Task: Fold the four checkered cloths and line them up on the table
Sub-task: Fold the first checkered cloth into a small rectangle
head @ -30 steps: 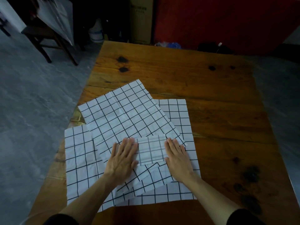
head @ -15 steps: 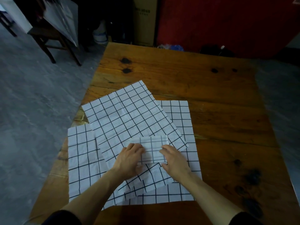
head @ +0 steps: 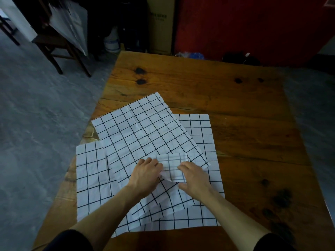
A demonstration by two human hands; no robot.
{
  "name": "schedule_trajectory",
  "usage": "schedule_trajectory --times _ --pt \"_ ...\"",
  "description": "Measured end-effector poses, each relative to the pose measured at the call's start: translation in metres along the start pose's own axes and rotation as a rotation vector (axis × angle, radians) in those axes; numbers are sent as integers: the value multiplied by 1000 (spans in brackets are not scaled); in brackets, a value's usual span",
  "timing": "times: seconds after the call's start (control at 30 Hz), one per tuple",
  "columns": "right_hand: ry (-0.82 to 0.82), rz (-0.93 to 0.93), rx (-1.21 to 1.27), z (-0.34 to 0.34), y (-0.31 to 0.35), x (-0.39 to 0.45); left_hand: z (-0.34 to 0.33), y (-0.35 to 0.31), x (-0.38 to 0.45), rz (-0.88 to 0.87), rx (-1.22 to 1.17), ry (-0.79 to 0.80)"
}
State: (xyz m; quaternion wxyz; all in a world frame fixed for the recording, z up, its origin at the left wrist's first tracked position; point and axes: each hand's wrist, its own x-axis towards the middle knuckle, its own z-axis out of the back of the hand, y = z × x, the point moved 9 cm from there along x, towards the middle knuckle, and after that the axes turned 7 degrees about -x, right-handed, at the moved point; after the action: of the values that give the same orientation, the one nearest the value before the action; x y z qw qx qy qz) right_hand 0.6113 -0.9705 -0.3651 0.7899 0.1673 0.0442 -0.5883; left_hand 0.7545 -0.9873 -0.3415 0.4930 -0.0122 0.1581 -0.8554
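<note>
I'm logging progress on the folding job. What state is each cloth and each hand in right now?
folded cloth: folded small, lying on the spread cloths, near-left corner lifted.
tilted cloth: unfolded, flat, askew on top of the pile.
lower cloths: unfolded, flat, overlapping beneath.
left hand: gripping the folded cloth's left edge.
right hand: fingers curled on its right edge.

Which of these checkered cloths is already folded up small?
The small folded cloth between the left hand and right hand. The other cloths lie spread flat beneath it.
</note>
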Motion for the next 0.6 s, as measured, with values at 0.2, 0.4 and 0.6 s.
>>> schedule_trajectory --times 0.2,0.4,0.6 --pt "-133 5 34 25 3 2 39 9 0 41 -143 -166" --pt "-293 -67 136 79 2 -3 78 14 -5 39 -287 -250" --pt "-313 -49 219 126 13 -21 119 17 -14 70 -471 -330"
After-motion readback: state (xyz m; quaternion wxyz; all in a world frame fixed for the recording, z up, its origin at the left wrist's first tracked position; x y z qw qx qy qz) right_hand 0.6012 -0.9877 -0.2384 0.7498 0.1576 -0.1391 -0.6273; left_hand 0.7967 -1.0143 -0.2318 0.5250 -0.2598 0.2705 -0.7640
